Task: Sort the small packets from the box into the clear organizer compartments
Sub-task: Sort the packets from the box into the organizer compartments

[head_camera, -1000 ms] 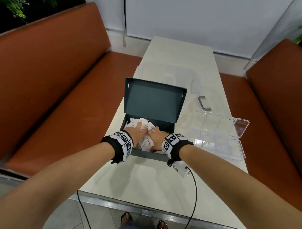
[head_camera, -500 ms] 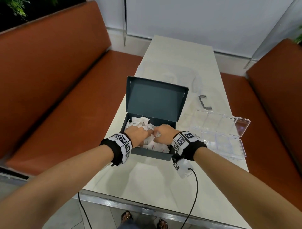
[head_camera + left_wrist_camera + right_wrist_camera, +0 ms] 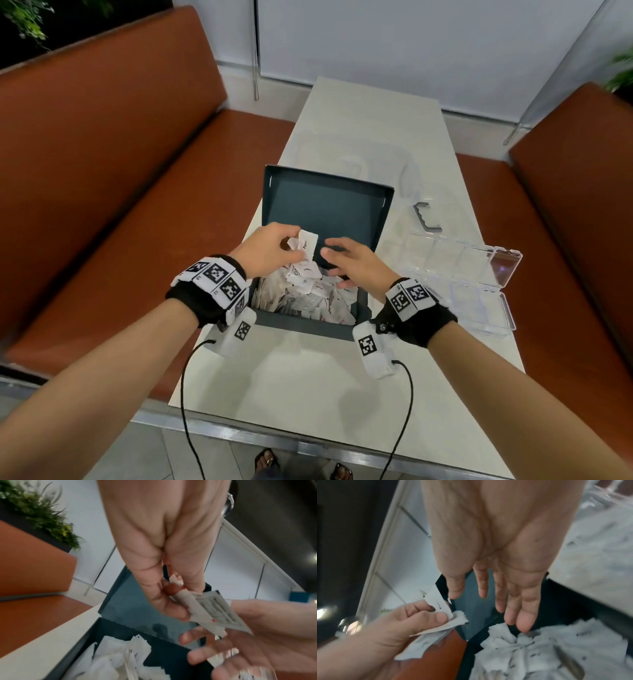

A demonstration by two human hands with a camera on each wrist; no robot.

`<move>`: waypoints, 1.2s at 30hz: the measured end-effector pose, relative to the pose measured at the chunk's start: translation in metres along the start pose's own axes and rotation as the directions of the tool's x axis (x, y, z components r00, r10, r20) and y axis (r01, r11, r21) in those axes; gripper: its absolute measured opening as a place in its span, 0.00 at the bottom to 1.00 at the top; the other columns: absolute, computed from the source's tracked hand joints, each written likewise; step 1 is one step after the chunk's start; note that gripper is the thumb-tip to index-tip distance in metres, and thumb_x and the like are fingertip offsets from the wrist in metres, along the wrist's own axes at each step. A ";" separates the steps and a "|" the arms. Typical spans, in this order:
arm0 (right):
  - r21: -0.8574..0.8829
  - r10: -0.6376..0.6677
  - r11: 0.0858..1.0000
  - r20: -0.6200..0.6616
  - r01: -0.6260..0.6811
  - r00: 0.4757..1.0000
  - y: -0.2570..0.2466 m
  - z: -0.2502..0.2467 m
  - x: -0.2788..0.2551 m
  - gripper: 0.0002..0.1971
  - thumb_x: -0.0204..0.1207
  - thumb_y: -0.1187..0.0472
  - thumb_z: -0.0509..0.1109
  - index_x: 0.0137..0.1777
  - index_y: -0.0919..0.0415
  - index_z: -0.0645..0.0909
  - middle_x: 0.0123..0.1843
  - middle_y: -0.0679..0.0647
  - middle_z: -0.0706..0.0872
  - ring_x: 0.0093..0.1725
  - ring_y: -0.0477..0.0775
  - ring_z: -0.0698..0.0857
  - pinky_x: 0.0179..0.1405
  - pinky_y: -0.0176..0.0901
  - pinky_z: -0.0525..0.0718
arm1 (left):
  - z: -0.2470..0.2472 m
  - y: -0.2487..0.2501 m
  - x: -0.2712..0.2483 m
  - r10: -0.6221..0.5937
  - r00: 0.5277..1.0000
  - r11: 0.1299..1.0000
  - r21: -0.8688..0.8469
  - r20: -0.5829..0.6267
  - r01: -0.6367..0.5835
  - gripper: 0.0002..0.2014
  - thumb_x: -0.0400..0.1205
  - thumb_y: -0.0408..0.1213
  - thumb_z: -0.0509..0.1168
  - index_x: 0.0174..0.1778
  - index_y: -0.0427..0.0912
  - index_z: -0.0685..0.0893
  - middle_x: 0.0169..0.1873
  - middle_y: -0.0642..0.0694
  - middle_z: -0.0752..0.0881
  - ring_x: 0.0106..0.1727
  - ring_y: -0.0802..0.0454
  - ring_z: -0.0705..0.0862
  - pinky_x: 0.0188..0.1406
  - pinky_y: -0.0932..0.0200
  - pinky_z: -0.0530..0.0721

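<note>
Above the open box (image 3: 310,323), left hand (image 3: 265,251) pinches a small bunch of white packets (image 3: 305,245) between thumb and curled fingers; wrist view shows the same bunch (image 3: 212,613) fanned out past the fingertips, printing on one face, too blurred to read. Held packets sit over the box's far half, in front of the raised lid (image 3: 325,209).

Right hand (image 3: 356,265) just beside it, palm down, fingers (image 3: 524,609) straight and spread, holding nothing. Fingertips point toward the held bunch with a small gap. Its wrist view has the fingertips hanging just over the pile, not clearly touching.

Box: dark, lid hinged up at the far side, bottom filled with a loose heap of white packets (image 3: 305,298), jumbled, some with dark print.

Clear organizer (image 3: 455,284) lies on the table (image 3: 308,387) to the right of the box, lid flipped open toward the right. Cannot tell if its compartments hold anything. A small grey bracket (image 3: 426,217) lies beyond it. Orange benches (image 3: 102,171) flank the table.
</note>
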State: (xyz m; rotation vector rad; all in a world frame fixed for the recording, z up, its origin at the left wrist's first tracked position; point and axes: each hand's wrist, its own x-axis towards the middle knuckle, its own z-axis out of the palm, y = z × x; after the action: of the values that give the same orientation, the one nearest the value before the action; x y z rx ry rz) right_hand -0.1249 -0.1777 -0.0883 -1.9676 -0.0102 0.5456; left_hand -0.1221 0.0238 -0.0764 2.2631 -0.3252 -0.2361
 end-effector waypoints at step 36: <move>0.530 -0.087 0.831 -0.174 0.168 0.981 -0.016 0.004 -0.022 0.09 0.76 0.74 0.70 0.55 0.68 0.82 0.51 0.65 0.87 0.47 0.58 0.90 0.42 0.43 0.88 | 0.028 0.021 0.008 -0.309 0.941 0.435 -0.858 0.140 0.271 0.10 0.84 0.27 0.63 0.56 0.40 0.88 0.44 0.40 0.91 0.37 0.51 0.89 0.30 0.59 0.88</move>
State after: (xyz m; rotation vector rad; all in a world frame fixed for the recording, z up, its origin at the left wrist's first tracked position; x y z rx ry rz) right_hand -0.1425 -0.1729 -0.0680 -1.4274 0.0938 0.2732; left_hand -0.1250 -0.0118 -0.0794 1.2490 0.2147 -0.4259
